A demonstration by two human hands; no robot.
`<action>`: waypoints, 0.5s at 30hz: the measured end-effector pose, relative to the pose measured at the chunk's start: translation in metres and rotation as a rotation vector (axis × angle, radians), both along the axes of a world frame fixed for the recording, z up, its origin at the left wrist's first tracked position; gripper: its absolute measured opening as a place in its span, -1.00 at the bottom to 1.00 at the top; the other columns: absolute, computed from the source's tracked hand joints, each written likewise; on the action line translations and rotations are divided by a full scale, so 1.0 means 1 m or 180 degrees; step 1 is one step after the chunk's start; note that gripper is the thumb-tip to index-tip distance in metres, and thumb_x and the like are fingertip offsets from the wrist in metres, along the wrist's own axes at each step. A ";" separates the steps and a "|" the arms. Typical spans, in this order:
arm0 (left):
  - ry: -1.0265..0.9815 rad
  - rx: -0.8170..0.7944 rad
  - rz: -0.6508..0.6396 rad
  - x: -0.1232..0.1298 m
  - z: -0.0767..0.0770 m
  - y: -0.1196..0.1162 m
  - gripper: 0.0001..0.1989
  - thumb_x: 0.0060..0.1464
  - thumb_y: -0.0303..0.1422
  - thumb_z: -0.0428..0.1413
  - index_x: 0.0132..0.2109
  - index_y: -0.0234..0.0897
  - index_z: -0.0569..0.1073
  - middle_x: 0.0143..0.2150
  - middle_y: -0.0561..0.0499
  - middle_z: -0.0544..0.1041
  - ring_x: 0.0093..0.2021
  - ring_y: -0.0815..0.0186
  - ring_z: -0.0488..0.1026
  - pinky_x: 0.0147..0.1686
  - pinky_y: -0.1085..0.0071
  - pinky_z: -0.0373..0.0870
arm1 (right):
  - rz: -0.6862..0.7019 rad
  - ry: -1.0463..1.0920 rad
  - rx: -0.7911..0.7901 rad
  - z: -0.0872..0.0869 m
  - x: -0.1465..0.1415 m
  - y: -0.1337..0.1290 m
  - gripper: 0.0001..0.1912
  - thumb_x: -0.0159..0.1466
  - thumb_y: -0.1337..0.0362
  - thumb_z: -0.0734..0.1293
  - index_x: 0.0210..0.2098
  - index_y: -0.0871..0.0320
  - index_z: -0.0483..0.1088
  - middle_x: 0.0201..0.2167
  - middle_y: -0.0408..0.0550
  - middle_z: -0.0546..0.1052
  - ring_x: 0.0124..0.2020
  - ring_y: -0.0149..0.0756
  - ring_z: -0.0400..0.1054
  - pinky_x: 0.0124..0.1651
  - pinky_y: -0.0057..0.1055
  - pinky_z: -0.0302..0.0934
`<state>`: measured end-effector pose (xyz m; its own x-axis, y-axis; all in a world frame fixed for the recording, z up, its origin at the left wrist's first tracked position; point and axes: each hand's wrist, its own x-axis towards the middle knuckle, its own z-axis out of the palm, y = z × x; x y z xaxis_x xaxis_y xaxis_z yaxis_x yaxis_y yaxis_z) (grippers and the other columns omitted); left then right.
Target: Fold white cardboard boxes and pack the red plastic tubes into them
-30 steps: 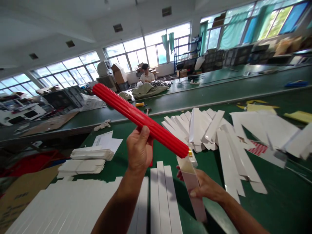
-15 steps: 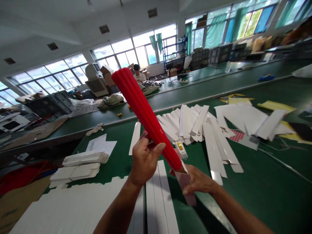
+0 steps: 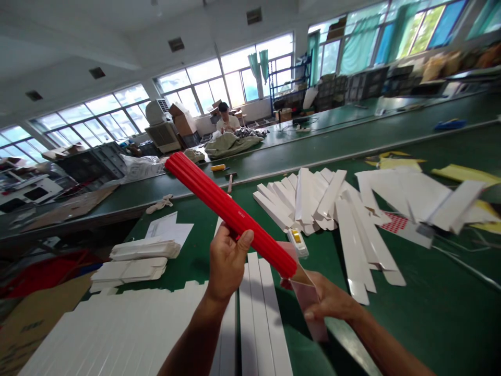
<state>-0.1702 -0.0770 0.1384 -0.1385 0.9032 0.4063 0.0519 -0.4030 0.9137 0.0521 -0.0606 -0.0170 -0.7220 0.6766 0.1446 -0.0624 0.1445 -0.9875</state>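
Observation:
A long ribbed red bundle [image 3: 230, 211] slants across the middle of the view, its upper end to the left. My left hand [image 3: 229, 261] is closed round its middle, thumb on top. The bundle's lower end meets the open mouth of a narrow white box [image 3: 311, 308]; how far it reaches inside is unclear. My right hand [image 3: 332, 297] grips that box from the right, fingers partly hidden behind it. Beneath my hands lie long white boxes [image 3: 260, 313] side by side on the green table [image 3: 430, 324].
Many white boxes [image 3: 113, 334] lie at front left, with folded white cartons [image 3: 133, 271] behind. A pile of white strips [image 3: 305, 196], a yellow-and-white dispenser [image 3: 298, 243] and yellow paper scraps [image 3: 465, 175] lie beyond. A person [image 3: 227, 120] sits at a far table.
The red bundle has tilted lower, its far end dropping left and down. The white box has shifted slightly right and its mouth shows wider. The view has turned a little left.

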 end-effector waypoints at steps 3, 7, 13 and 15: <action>0.0079 0.0018 -0.0099 0.004 0.007 -0.004 -0.73 0.12 -0.27 0.20 -0.09 -0.31 0.41 -0.22 0.00 0.54 -0.22 0.34 0.52 -0.18 0.45 0.50 | -0.0001 -0.0225 0.0180 0.003 -0.004 -0.001 -0.18 -0.01 -0.06 0.50 0.15 0.20 0.33 -0.08 0.02 0.47 -0.07 -0.07 0.34 0.05 -0.17 0.23; 0.0320 0.0043 -0.0263 0.014 0.016 -0.011 -0.71 0.13 -0.28 0.20 -0.04 -0.28 0.40 -0.13 -0.05 0.53 -0.17 0.29 0.52 -0.14 0.38 0.51 | -0.0049 -0.0361 0.0495 0.009 -0.008 0.002 -0.12 0.00 -0.01 0.52 0.23 0.16 0.26 0.01 0.02 0.44 -0.01 -0.06 0.31 0.11 -0.18 0.18; 0.0460 0.0407 -0.0409 0.023 0.009 -0.012 -0.73 0.13 -0.35 0.19 -0.02 -0.27 0.40 -0.15 -0.04 0.53 -0.18 0.29 0.53 -0.14 0.37 0.51 | -0.0065 -0.0144 0.0363 0.010 -0.002 0.009 -0.07 -0.03 -0.04 0.52 0.25 0.17 0.23 -0.02 0.03 0.45 0.01 -0.02 0.29 0.17 -0.11 0.14; 0.0396 0.0531 -0.0499 0.023 0.007 -0.010 -0.73 0.13 -0.35 0.19 -0.02 -0.26 0.40 -0.14 -0.04 0.53 -0.17 0.30 0.53 -0.12 0.40 0.51 | -0.0144 -0.0101 0.0336 0.009 0.000 0.011 -0.07 -0.09 -0.09 0.54 0.19 0.18 0.31 -0.07 0.01 0.46 -0.06 -0.04 0.32 0.13 -0.11 0.16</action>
